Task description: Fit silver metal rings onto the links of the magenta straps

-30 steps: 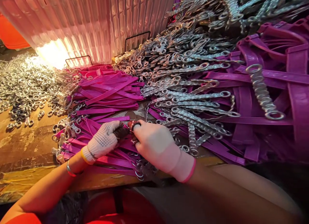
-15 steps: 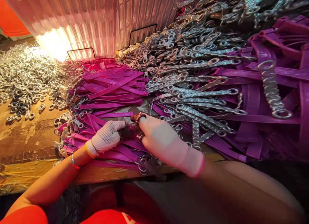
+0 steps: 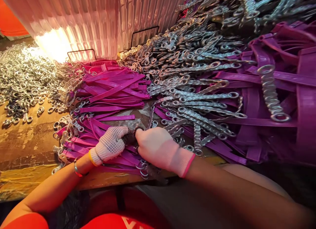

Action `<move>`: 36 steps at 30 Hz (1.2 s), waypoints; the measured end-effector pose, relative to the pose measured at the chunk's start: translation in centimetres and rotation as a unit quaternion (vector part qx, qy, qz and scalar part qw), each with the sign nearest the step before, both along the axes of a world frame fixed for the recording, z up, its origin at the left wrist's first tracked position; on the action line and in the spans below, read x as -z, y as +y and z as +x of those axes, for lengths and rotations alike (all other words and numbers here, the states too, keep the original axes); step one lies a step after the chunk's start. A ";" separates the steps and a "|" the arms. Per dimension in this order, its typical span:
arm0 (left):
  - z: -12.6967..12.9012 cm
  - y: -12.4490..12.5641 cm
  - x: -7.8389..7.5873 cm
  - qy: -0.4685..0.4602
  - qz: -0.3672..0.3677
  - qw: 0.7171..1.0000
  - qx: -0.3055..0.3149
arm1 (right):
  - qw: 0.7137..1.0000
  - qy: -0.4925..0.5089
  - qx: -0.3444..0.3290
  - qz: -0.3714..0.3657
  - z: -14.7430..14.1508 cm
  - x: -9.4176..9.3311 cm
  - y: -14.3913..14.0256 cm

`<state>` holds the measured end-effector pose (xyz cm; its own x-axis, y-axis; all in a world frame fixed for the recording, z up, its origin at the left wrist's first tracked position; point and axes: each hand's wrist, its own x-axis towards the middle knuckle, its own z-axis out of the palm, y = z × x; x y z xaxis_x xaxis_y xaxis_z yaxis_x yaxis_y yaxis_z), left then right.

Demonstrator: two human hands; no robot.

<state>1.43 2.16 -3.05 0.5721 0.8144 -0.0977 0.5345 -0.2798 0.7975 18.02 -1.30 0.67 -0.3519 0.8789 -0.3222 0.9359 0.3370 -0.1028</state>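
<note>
Left hand (image 3: 110, 144) and right hand (image 3: 156, 146), both gloved, are met fingertip to fingertip over a small dark piece (image 3: 130, 137), pinched closed between them; its nature cannot be made out, possibly a ring. Purple straps (image 3: 116, 90) lie beneath, partly covered. Chain heap (image 3: 197, 100) is cut off upward.

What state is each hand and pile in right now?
left hand: gloved, closed, fingertips meeting the right's.
right hand: gloved, closed over strap ends.
purple straps: loosely stacked flat.
chains: piled, tangled.
loose rings: scattered on workbench.
</note>
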 end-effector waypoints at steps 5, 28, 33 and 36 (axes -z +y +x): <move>0.1 0.6 -0.7 -0.102 -0.127 0.986 0.026 | 1.000 -0.003 0.023 0.020 0.1 -0.6 -0.5; 0.3 -1.5 -3.5 -0.227 -0.363 0.895 -0.125 | 0.967 0.176 0.088 0.161 7.5 -0.2 0.7; 0.2 -1.3 -3.5 -0.264 -0.390 0.872 -0.134 | 0.963 0.217 0.015 0.161 2.5 0.3 -0.1; -0.2 -1.2 -2.8 -0.283 -0.432 0.845 -0.136 | 0.966 0.135 -0.040 0.215 1.6 0.4 -0.3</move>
